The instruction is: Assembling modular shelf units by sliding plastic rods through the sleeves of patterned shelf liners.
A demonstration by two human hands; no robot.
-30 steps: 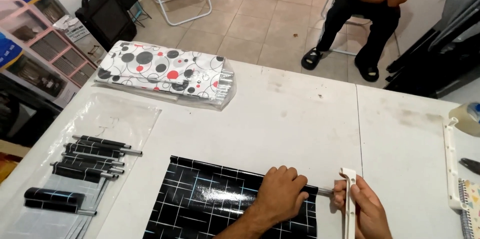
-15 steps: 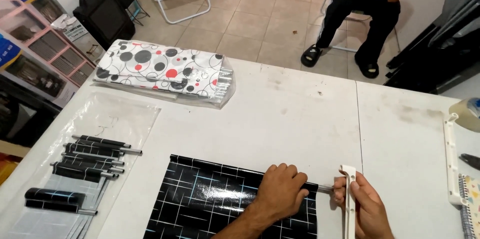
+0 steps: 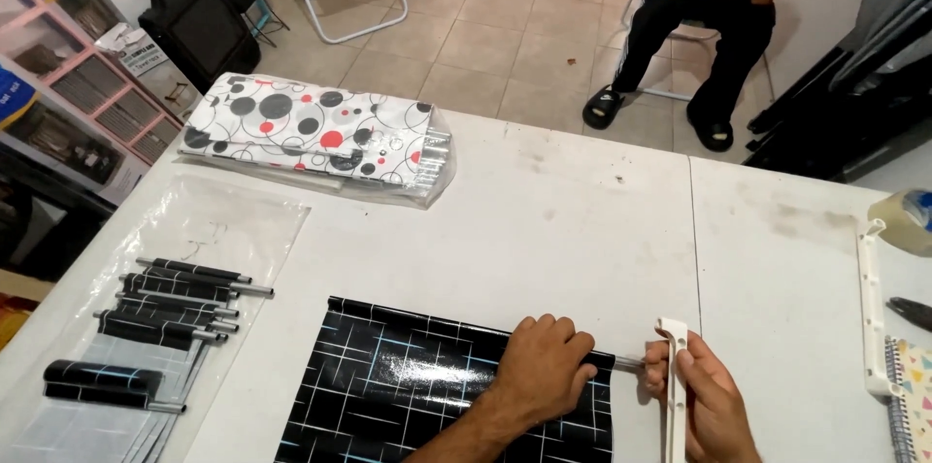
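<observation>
A glossy black sheet with a thin light grid [image 3: 398, 390] lies flat at the near edge of the white table [image 3: 544, 220]. My left hand [image 3: 542, 371] presses on the sheet's right end, fingers curled over a thin metal rod [image 3: 628, 362] that sticks out from under it. My right hand [image 3: 704, 400] grips a long white plastic bracket [image 3: 674, 385], holding it upright against the rod's tip.
Several black rolled pieces on metal rods [image 3: 170, 303] lie on a clear plastic bag at left. A dotted white packet [image 3: 316, 136] sits at the far side. Another white bracket [image 3: 871, 308], a tape roll [image 3: 908, 220] and a notebook [image 3: 913, 405] are at right. A seated person [image 3: 718, 26] is beyond.
Both hands stay almost in place; the right hand and white bracket have edged slightly toward the rod's end.
</observation>
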